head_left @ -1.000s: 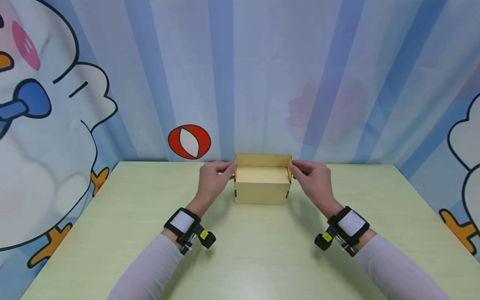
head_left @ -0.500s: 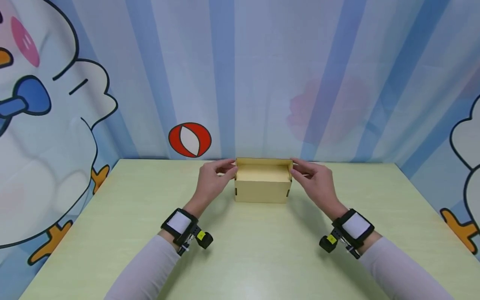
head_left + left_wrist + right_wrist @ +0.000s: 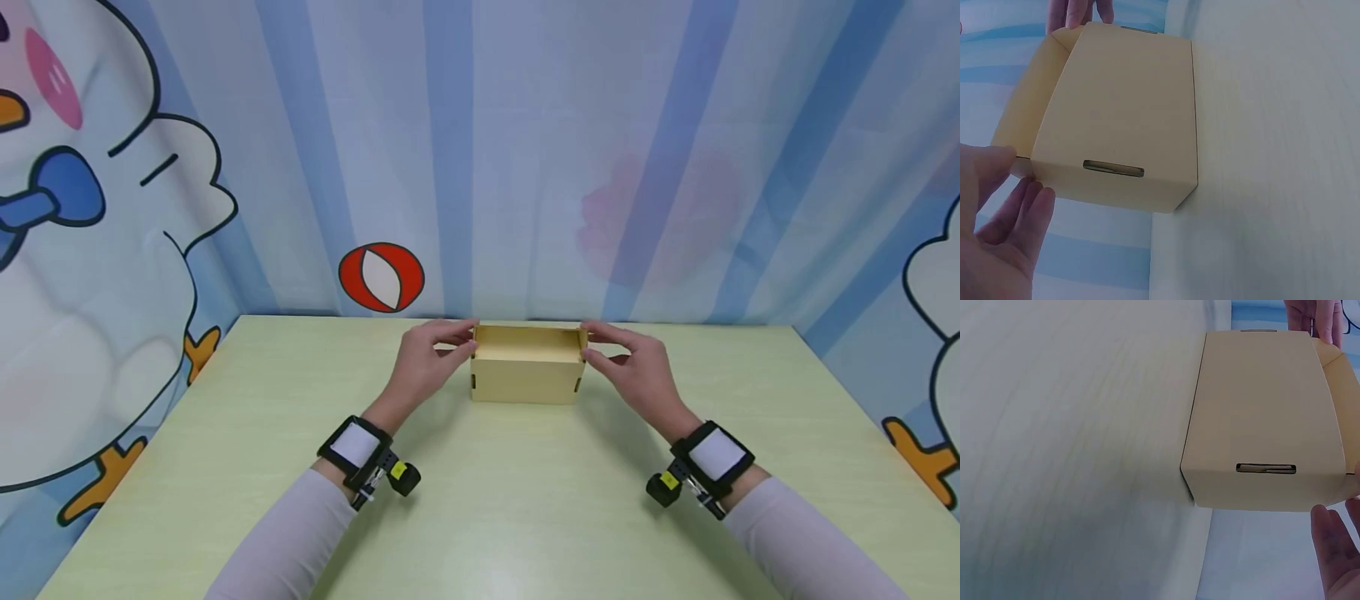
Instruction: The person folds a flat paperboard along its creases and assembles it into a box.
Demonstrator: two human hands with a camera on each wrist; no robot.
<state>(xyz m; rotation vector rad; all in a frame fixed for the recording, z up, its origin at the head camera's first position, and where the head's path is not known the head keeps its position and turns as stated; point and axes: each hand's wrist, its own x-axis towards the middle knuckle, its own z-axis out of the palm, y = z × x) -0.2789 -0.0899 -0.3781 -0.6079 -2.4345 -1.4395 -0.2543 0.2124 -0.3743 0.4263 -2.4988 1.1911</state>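
Observation:
A small tan cardboard box [image 3: 525, 382] stands near the back edge of the table, its plain front toward me and a narrow raised lid flap [image 3: 1025, 103] along its far upper side. My left hand [image 3: 422, 360] holds the flap's left end, thumb and fingers at the corner. At the opposite end my right hand [image 3: 637, 367] does the same, thumb nearer me and forefinger along the top. Short slots show at the box ends in both wrist views. The right wrist view cuts off part of the right hand [image 3: 1342, 550]. The box's inside is mostly hidden.
The pale wooden-looking table [image 3: 525, 500] ends just behind the box. Beyond it hangs a blue striped cloth [image 3: 510, 167] printed with a red and white ball [image 3: 381, 277] and white cartoon figures at the sides.
The flap's upper edge has sunk lower in the head view, with both hands on it. The forefingers have shifted from the flap's sides toward its top. The box stays in place.

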